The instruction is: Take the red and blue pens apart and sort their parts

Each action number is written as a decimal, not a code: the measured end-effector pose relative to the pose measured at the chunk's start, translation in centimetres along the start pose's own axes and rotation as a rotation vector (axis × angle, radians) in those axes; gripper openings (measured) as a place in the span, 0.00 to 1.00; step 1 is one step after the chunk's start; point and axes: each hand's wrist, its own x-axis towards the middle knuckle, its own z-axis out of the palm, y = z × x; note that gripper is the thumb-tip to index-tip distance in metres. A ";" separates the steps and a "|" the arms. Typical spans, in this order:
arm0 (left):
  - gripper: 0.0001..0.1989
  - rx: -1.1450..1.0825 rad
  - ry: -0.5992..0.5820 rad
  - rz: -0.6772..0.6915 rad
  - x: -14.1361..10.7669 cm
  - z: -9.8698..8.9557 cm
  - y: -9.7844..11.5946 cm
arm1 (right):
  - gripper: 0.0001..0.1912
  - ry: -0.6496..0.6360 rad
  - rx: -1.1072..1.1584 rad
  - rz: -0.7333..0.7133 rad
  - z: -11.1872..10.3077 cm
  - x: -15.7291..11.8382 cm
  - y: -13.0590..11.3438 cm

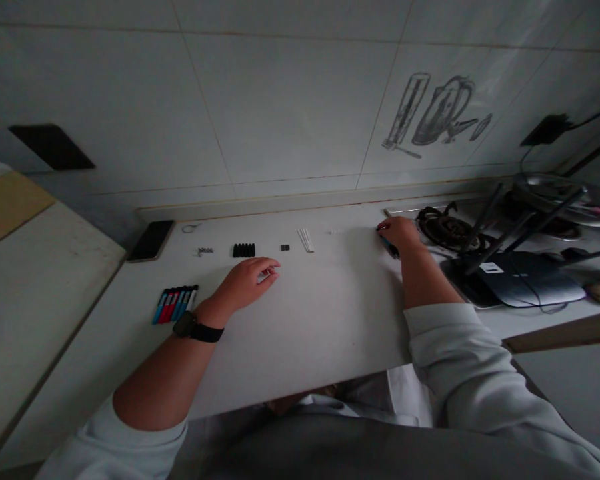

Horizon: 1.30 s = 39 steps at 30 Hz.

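Observation:
My left hand, with a watch on its wrist, is above the white counter. Its thumb and index finger are apart and nothing shows between them. A row of black caps lies just beyond it, with small dark squares and thin white sticks to the right. Several blue, red and white markers lie side by side left of my wrist. At the counter's right, my right hand closes its fingers on a blue-and-black marker piece, partly hidden beneath the hand.
A phone lies at the back left, near a thin ring and small dark bits. Tiny whitish parts are near the wall. A gas burner and a black router with raised antennas crowd the right side.

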 end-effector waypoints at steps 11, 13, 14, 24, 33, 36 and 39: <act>0.11 0.009 -0.014 -0.001 0.0 0.1 0.1 | 0.16 0.030 0.073 -0.018 0.0 0.0 0.1; 0.11 0.014 -0.011 0.003 0.0 0.1 0.1 | 0.16 0.108 0.167 -0.033 -0.6 0.1 0.0; 0.11 0.016 -0.009 0.006 0.0 0.1 0.1 | 0.15 0.165 0.226 -0.044 -1.1 0.1 0.0; 0.10 -0.016 -0.027 -0.010 0.0 0.1 0.1 | 0.17 0.558 0.567 -0.146 -5.2 -2.2 -4.1; 0.11 0.030 -0.086 -0.004 0.1 -0.3 0.7 | 0.18 0.247 0.568 -0.606 -2.9 -9.8 -13.7; 0.10 0.071 -0.102 0.010 0.1 -0.3 0.6 | 0.15 -0.080 0.460 -0.968 -0.6 -12.7 -16.3; 0.11 0.116 -0.136 -0.010 0.0 -0.3 0.7 | 0.14 -0.258 0.359 -1.141 1.1 -14.2 -17.5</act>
